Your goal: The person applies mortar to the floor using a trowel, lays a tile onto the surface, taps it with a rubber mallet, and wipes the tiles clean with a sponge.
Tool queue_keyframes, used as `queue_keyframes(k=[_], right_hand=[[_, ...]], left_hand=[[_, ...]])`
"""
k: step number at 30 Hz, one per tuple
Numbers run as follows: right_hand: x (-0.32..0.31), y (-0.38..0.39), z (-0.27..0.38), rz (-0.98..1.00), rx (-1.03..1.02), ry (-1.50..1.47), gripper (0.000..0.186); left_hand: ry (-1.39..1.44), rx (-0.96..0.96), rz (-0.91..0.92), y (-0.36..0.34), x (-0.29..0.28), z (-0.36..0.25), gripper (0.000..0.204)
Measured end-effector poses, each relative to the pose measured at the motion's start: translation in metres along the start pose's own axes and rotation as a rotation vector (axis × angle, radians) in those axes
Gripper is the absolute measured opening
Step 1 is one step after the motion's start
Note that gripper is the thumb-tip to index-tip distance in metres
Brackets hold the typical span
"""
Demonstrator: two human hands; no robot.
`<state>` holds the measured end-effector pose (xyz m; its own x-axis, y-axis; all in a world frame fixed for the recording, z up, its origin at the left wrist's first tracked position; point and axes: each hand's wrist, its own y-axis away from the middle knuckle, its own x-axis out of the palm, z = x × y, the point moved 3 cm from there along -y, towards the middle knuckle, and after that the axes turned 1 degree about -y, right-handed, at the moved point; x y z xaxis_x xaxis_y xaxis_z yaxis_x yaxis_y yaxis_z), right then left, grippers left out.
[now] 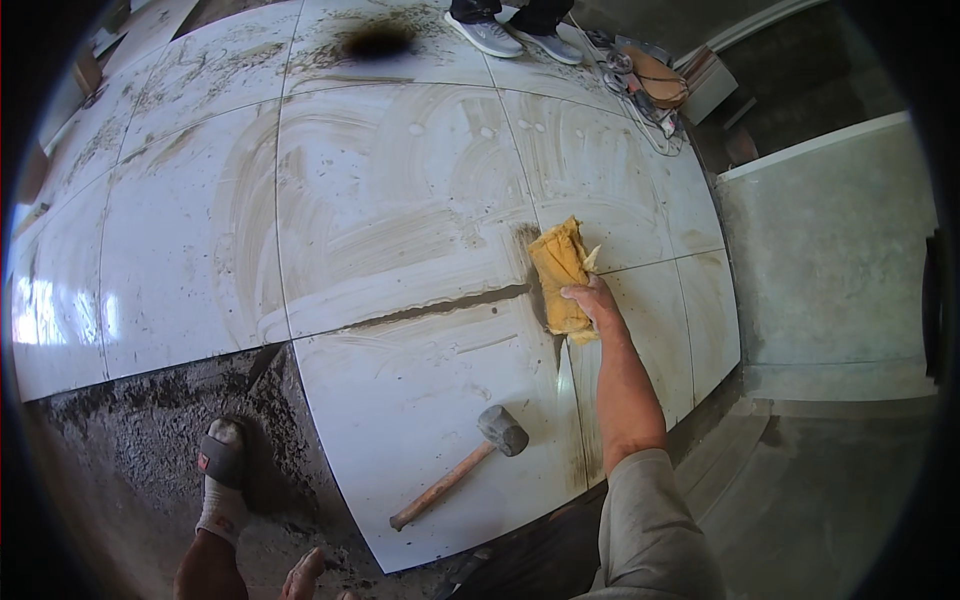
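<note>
My right hand (594,300) is closed on the near side of a thick yellow sponge (560,275) with ragged edges, pressed on the white floor tiles (400,380). Under the sponge runs a tile joint, dark with wet grey-brown grout. A second joint smeared with grout (430,307) stretches left from it. Nearer to me, a rubber mallet (504,431) with a black head and wooden handle lies on a tile. At the lower edge only some fingers of my left hand (303,575) show, stretched apart, with nothing seen in them.
My sandalled foot (222,455) stands on rough dark mortar (150,410) at the near left. Another person's grey shoes (485,35) are at the far edge, beside a corded power tool (635,85). A bare grey wall (830,250) rises on the right. Dried smears streak the far tiles.
</note>
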<state>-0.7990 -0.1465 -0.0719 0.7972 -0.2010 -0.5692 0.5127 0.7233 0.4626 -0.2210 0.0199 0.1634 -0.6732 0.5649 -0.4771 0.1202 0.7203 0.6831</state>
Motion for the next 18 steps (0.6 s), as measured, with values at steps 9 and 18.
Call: queue_keyframes(k=[9,18], right_hand=[[0.053,0.011,0.041,0.176,-0.125,0.214,0.053],[0.109,0.047,0.08,0.313,-0.211,0.33,0.052]], left_hand=[[0.08,-0.005,0.004,-0.001,-0.009,-0.003,0.056],[0.132,0.021,-0.02,0.002,-0.014,-0.001,0.054]])
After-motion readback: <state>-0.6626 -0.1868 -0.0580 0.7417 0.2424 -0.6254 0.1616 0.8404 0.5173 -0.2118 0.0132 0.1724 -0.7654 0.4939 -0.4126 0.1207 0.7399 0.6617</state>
